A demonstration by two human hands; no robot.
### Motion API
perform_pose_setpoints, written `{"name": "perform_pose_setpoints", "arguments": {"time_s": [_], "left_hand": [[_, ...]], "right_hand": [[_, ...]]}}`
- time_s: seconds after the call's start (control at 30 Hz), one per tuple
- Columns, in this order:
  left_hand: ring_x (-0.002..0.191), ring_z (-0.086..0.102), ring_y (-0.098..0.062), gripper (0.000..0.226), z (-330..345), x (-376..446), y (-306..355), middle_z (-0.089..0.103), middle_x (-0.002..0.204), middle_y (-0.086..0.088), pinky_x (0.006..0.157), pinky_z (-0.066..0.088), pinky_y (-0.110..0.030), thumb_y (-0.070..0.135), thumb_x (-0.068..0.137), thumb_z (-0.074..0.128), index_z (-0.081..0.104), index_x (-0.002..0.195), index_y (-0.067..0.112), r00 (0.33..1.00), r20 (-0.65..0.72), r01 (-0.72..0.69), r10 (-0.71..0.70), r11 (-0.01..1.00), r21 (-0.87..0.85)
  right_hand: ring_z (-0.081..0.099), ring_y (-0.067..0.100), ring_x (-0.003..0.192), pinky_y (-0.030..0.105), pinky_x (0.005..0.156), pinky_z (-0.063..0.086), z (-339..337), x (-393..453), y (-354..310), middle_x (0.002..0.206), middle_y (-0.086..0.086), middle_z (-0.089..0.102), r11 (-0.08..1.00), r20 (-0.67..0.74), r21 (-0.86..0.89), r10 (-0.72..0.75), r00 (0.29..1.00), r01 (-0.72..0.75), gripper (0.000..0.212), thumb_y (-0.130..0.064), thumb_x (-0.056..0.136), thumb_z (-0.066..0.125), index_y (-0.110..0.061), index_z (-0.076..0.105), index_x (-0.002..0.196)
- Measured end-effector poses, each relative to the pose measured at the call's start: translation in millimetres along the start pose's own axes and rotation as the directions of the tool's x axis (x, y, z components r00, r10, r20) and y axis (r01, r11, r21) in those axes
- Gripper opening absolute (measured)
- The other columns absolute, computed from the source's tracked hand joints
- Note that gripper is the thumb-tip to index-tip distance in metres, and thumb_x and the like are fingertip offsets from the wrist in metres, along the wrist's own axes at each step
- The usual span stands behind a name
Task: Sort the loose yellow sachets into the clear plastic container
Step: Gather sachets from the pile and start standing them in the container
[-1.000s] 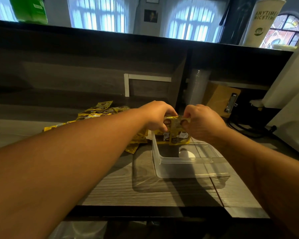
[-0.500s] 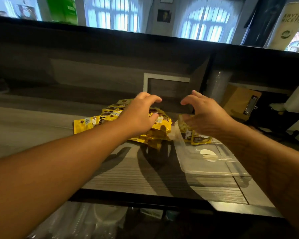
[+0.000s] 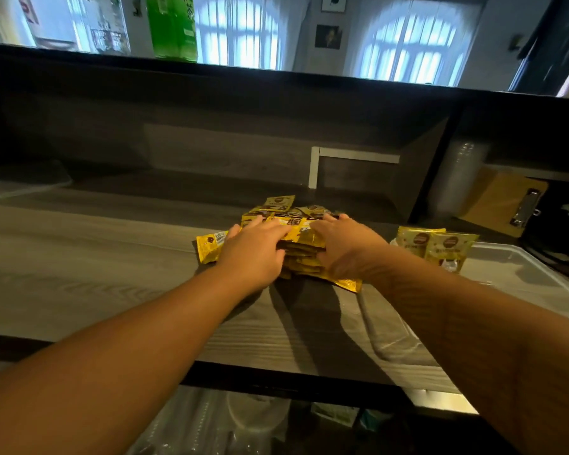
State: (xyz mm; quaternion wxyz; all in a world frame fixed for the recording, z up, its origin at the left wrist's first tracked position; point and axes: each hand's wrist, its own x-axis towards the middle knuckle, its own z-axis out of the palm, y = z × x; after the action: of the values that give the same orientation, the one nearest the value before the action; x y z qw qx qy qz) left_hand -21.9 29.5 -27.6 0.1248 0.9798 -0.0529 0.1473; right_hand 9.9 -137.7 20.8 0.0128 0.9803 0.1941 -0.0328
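Observation:
A heap of loose yellow sachets [image 3: 304, 239] lies on the grey wooden counter [image 3: 96, 274], past its middle. My left hand [image 3: 257, 251] presses on the heap's left side and my right hand [image 3: 345, 247] on its right side, fingers curled over the top sachets. One sachet [image 3: 209, 246] sticks out to the left of my left hand. To the right sits the clear plastic container [image 3: 519, 274], with two sachets [image 3: 437, 246] standing against its far end.
A brown clipboard [image 3: 503, 205] leans at the back right beside a dark object. A dark raised ledge runs across the back with a green bottle [image 3: 171, 26] on top. Clear plastic items fill the shelf under the counter's front edge [image 3: 276, 379].
Both hands let go of sachets at the container, swung left and came down onto the loose heap. The view has turned left, so the container now sits at the right edge.

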Motion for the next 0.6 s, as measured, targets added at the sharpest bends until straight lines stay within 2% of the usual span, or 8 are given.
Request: {"name": "perform_pose_setpoints", "arguments": {"time_s": [0.07,0.17,0.27,0.33,0.4,0.5,0.53,0.6], "left_hand": [[0.143,0.034,-0.018,0.047,10.3,-0.7,1.7,0.046,0.151,0.009,0.117,0.027,-0.047,0.029,0.098,0.056,0.048,0.143,0.033,0.996,-0.086,-0.011,0.008,0.999,-0.033],[0.118,0.055,-0.018,0.033,21.6,-9.0,-0.6,0.064,0.124,0.008,0.101,0.04,-0.04,0.017,0.089,0.064,0.066,0.12,0.029,0.96,-0.279,-0.071,0.027,0.986,-0.15],[0.099,0.061,-0.018,0.023,22.3,-13.2,-7.6,0.068,0.107,0.005,0.084,0.052,-0.036,0.012,0.085,0.069,0.07,0.106,0.024,0.919,-0.393,-0.112,-0.003,0.956,-0.27],[0.09,0.06,-0.013,0.019,19.5,-16.0,-9.0,0.067,0.102,0.004,0.073,0.051,-0.025,0.011,0.089,0.066,0.068,0.106,0.02,0.882,-0.468,-0.131,-0.058,0.923,-0.363],[0.081,0.059,-0.01,0.015,16.6,-17.6,-9.6,0.065,0.093,0.004,0.063,0.045,-0.017,0.012,0.094,0.062,0.065,0.108,0.017,0.836,-0.522,-0.099,-0.17,0.888,-0.449],[0.073,0.065,-0.021,0.013,13.6,-16.3,-13.5,0.062,0.082,0.005,0.059,0.053,-0.035,0.02,0.097,0.057,0.06,0.11,0.017,0.696,-0.565,-0.035,-0.443,0.766,-0.642],[0.071,0.067,-0.021,0.012,12.2,-15.6,-15.3,0.061,0.082,0.008,0.058,0.056,-0.039,0.022,0.098,0.055,0.057,0.11,0.02,0.648,-0.553,-0.034,-0.523,0.706,-0.707],[0.067,0.069,-0.016,0.009,6.8,-15.6,-16.5,0.062,0.091,0.008,0.051,0.058,-0.037,0.022,0.1,0.052,0.053,0.109,0.024,0.612,-0.443,-0.019,-0.655,0.548,-0.836]], "right_hand": [[0.029,0.03,0.142,0.051,0.111,0.031,5.2,-1.4,0.6,0.155,0.0,0.036,1.0,-0.026,-0.009,-0.009,1.0,0.009,0.059,-0.034,0.093,0.055,-0.03,0.034,0.148],[0.05,0.025,0.123,0.042,0.097,0.046,9.5,-5.6,3.2,0.135,0.0,0.055,1.0,-0.123,0.001,-0.018,0.992,0.019,0.044,-0.035,0.094,0.052,-0.029,0.048,0.137],[0.059,0.021,0.103,0.036,0.083,0.051,8.0,-10.3,0.5,0.117,0.0,0.063,0.999,-0.188,0.002,-0.036,0.981,0.037,0.032,-0.034,0.098,0.046,-0.026,0.056,0.127],[0.06,0.021,0.097,0.035,0.081,0.052,7.0,-11.4,-0.9,0.111,0.001,0.065,0.998,-0.23,0.037,-0.035,0.973,0.045,0.029,-0.032,0.1,0.043,-0.025,0.058,0.123],[0.061,0.021,0.096,0.037,0.082,0.054,6.8,-12.2,-2.3,0.108,0.001,0.066,0.997,-0.256,0.062,-0.019,0.966,0.036,0.027,-0.026,0.1,0.044,-0.022,0.06,0.121],[0.062,0.021,0.083,0.037,0.073,0.055,7.7,-13.6,-0.7,0.089,0.0,0.064,0.997,-0.348,0.077,0.014,0.937,0.014,0.016,-0.015,0.099,0.048,-0.019,0.062,0.104],[0.061,0.021,0.079,0.035,0.069,0.053,7.9,-15.5,1.0,0.082,0.0,0.061,0.993,-0.38,0.118,0.044,0.924,0.001,0.013,-0.013,0.098,0.048,-0.019,0.059,0.095],[0.057,0.023,0.072,0.037,0.064,0.048,9.1,-19.9,4.9,0.075,0.002,0.056,0.97,-0.453,0.243,0.109,0.885,0.006,0.021,-0.011,0.098,0.047,-0.02,0.053,0.079]]}}
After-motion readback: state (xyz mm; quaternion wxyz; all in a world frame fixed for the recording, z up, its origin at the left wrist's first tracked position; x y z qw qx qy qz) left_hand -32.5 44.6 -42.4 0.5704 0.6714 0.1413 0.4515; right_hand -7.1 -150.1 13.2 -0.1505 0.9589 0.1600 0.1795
